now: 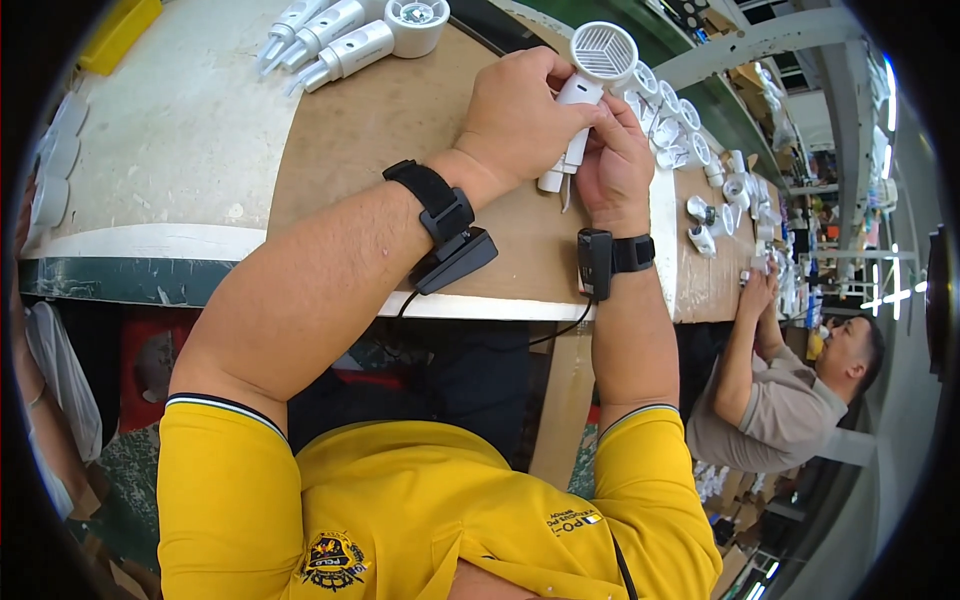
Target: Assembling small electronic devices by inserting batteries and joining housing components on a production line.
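Observation:
Both of my hands hold a white handheld device with a round slotted grille point(604, 52) on top and a tubular handle point(580, 92) with a small dark slot. My left hand point(522, 112) wraps the handle from the left, its thumb laid across the front. Closed on the lower handle from the other side is my right hand point(618, 165), fingers partly hidden. White tube ends and a thin loose strip show below the handle, between my hands; I cannot tell whether they belong to the same piece.
Several white handle pieces point(345, 55) and a round white housing point(416, 28) lie at the far left on the brown board point(370, 130). More white round parts point(690, 148) cluster to the right. A yellow bin point(118, 35) stands at the upper left. Another person point(790, 395) works at the right.

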Demonstrator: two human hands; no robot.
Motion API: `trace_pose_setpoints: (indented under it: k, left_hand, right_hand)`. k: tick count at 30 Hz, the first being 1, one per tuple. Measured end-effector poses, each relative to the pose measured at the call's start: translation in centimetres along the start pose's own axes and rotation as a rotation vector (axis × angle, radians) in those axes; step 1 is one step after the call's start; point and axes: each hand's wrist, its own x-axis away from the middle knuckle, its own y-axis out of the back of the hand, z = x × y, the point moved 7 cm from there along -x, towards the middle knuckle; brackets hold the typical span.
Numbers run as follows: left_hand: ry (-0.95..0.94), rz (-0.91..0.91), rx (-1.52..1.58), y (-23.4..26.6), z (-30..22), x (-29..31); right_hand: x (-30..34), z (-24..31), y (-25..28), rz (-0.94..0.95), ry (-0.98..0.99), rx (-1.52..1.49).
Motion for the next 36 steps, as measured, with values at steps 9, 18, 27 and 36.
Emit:
trace_pose_setpoints:
  k: [9,18,27,36]
  left_hand:
    - [0.090,0.018,0.119,0.1,0.4,-0.2]
    - [0.196,0.102,0.318,-1.2,3.3,-0.5]
    - [0.502,0.482,0.697,-2.0,5.8,-0.9]
    - [0.576,0.605,0.642,-2.2,5.9,-1.2]
  right_hand:
    - [0.0,-0.2,0.5,-0.016,-0.007,0.035]
    - [0.5,1.2,0.3,-0.070,0.165,0.243]
    - [2.2,4.2,-2.8,-0.086,0.331,0.873]
    - [2.4,4.9,-2.8,-0.093,0.617,1.059]
